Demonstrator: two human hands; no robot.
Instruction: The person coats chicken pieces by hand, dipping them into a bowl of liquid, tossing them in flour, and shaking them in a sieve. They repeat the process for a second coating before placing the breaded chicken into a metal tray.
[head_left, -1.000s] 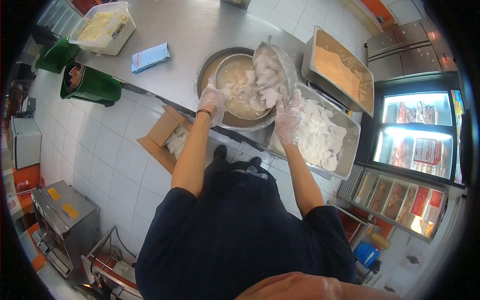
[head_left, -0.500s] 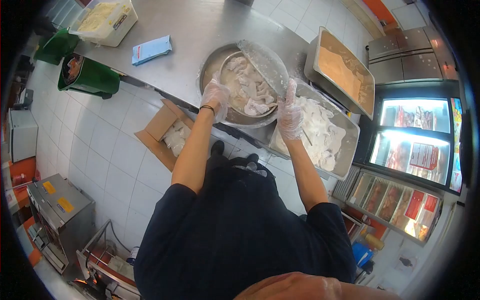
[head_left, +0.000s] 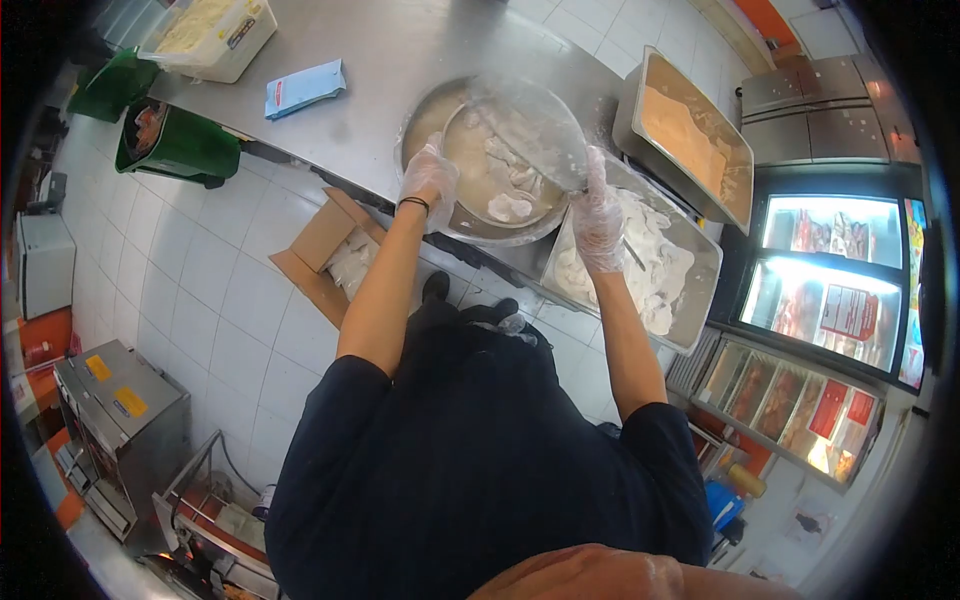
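Head view: the gloved left hand point(head_left: 430, 180) has its fingers curled over the near left rim of the inner bowl point(head_left: 478, 165), gripping it. A dark band circles the wrist, and the bare forearm runs straight from the dark sleeve up to the steel counter point(head_left: 370, 60). The inner bowl sits inside a wider metal basin point(head_left: 418, 112) and holds pale batter with a few white pieces point(head_left: 510, 207).

The gloved right hand point(head_left: 598, 215) points its fingers point(head_left: 597, 165) up and away, clamped on the near right edge of a tilted bowl point(head_left: 535, 125). That bowl hangs mouth-down over the far right part of the inner bowl. The right forearm rises steeply, elbow bent, above a steel tray of floured white pieces point(head_left: 700, 250) just right of the basin.

Farther right stands a tray of orange-brown coating point(head_left: 690, 130). On the far left of the counter lie a blue packet point(head_left: 305, 88) and a plastic tub point(head_left: 215, 35). An open cardboard box point(head_left: 320, 250) sits on the floor tiles.
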